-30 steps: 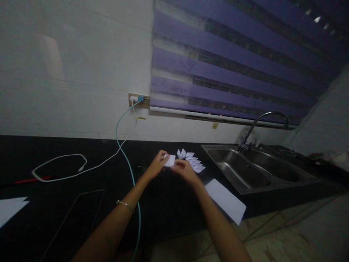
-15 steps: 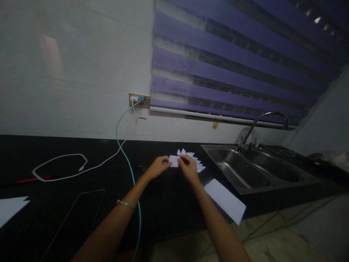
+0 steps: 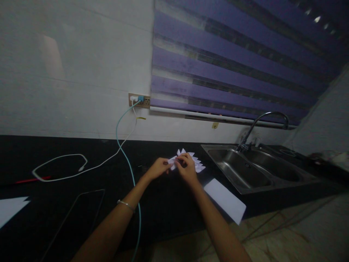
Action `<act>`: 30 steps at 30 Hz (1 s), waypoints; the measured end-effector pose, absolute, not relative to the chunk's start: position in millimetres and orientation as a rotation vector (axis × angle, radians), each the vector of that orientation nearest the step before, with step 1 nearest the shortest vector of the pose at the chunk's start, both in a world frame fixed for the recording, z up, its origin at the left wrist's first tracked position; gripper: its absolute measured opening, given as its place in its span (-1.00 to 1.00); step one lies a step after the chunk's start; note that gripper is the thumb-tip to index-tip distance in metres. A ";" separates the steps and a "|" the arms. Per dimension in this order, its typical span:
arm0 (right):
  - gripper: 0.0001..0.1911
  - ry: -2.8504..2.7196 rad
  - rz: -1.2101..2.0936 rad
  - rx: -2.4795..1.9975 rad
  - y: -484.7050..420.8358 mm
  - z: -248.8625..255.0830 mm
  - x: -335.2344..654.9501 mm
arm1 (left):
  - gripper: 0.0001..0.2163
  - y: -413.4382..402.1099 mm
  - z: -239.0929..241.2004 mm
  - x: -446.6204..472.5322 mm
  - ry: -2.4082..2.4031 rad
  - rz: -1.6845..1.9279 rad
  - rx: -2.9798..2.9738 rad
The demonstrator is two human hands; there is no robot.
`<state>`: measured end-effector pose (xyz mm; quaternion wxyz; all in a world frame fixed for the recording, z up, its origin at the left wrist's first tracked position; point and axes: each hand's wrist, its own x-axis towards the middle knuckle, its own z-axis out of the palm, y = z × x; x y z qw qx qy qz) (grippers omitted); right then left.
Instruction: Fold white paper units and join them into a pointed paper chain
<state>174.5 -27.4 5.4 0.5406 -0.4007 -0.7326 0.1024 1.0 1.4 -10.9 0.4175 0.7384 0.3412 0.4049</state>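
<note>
Between my two hands is a small folded piece of white paper [image 3: 172, 160], held above the dark countertop. My left hand [image 3: 159, 168] pinches its left side. My right hand [image 3: 187, 168] grips the other side with thumb and fingers, hiding part of it. Just behind and to the right of my right hand lies a cluster of several pointed folded paper pieces [image 3: 198, 163]. A larger white paper sheet [image 3: 226, 200] rests on the counter right of my right forearm.
A double steel sink [image 3: 245, 171] with a curved faucet [image 3: 255, 122] is set in at right. A teal cable [image 3: 128, 160] runs from the wall outlet [image 3: 145, 102] under my left forearm. At left lie a white cable [image 3: 61, 178], a red pen-like item [image 3: 27, 180] and white sheets [image 3: 12, 209].
The small paper was a flat rectangle facing me; now it is tilted and partly folded over. My right fingers have shifted onto its upper edge. Other things stay put.
</note>
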 end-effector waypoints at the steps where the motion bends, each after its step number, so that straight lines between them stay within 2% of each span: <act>1: -0.87 -1.763 0.250 -0.944 -27.7 5.4 174.1 | -0.66 1.5 -10.1 0.7 0.843 1.030 1.851; 9: -0.84 -1.745 0.358 -0.977 -17.0 -1.2 181.5 | -0.67 -1.1 -4.4 3.4 0.831 1.123 1.713; 14: -0.83 -1.646 0.526 -0.943 -10.8 -5.8 185.8 | -0.51 -0.9 -6.0 3.2 0.721 1.176 1.631; 20: -0.73 -1.659 0.876 -0.936 -11.4 -10.6 189.1 | -0.69 2.8 -8.0 -0.1 0.711 1.226 1.665; 30: -0.74 -1.556 1.015 -0.816 -14.2 -3.8 190.6 | -0.73 0.9 -2.7 -5.9 0.696 1.174 1.674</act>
